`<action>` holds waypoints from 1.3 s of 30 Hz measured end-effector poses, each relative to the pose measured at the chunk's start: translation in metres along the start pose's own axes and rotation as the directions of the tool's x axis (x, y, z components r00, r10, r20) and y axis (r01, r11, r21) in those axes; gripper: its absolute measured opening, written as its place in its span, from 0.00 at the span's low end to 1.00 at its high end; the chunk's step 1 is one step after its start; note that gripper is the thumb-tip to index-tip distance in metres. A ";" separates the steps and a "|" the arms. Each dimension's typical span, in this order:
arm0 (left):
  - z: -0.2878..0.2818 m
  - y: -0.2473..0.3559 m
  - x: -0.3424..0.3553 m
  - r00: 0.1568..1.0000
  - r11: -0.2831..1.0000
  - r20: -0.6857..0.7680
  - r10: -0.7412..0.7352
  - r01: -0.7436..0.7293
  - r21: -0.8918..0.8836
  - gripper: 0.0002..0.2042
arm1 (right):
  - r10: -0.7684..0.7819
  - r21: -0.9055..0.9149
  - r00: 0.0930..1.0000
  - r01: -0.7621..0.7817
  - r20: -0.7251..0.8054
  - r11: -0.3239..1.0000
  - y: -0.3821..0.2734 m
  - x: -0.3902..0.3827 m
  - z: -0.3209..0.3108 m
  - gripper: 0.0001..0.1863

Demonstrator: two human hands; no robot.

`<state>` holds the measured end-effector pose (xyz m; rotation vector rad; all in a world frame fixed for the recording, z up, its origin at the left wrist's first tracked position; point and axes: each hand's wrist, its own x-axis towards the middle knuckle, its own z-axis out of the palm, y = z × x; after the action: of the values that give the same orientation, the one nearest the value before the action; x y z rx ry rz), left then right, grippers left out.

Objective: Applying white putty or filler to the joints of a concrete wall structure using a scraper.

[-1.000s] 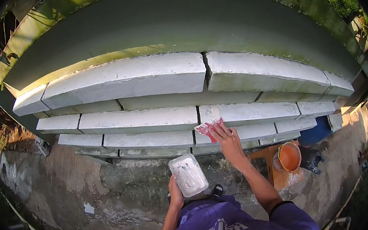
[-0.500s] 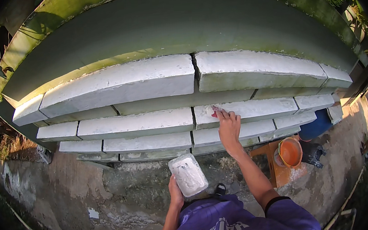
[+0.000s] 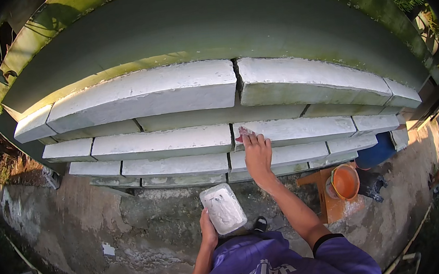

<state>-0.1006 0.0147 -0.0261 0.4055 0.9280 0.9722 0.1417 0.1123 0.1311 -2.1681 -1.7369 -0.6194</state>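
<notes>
My left hand [image 3: 208, 227] grips the edge of a rectangular tray of white paste [image 3: 223, 208], held level in front of my body. In my right hand [image 3: 259, 157] is a small red scraper [image 3: 242, 133] smeared with white, my fingers closed round it. Its blade rests on the white-coated top of a middle block ledge [image 3: 292, 128], just right of a dark vertical gap [image 3: 232, 136]. Above that ledge runs a thicker white ledge [image 3: 144, 91], split by another dark gap [image 3: 238, 80]. A lower white ledge [image 3: 175, 166] lies under my right wrist.
At the right, an orange bucket [image 3: 346, 182] stands on an orange stool [image 3: 322, 185]. A blue drum [image 3: 376, 149] sits behind it, beside a dark cloth-like item [image 3: 374, 184]. Stained concrete [image 3: 80, 224] spreads below the ledges, and a mossy wall edge [image 3: 27, 65] curves overhead.
My right hand has moved left along the middle ledge with the scraper, to beside the dark gap. My left hand and the tray have hardly shifted.
</notes>
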 end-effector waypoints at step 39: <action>-0.015 -0.002 -0.004 0.996 0.998 -0.068 0.059 -0.058 0.018 0.20 | -0.157 0.307 0.973 0.203 -0.167 0.930 0.034 -0.022 -0.009 0.28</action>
<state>-0.1125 0.0089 -0.0340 0.4166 0.9913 1.0383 0.1696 0.0812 0.1293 -1.7182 -1.8293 -0.4763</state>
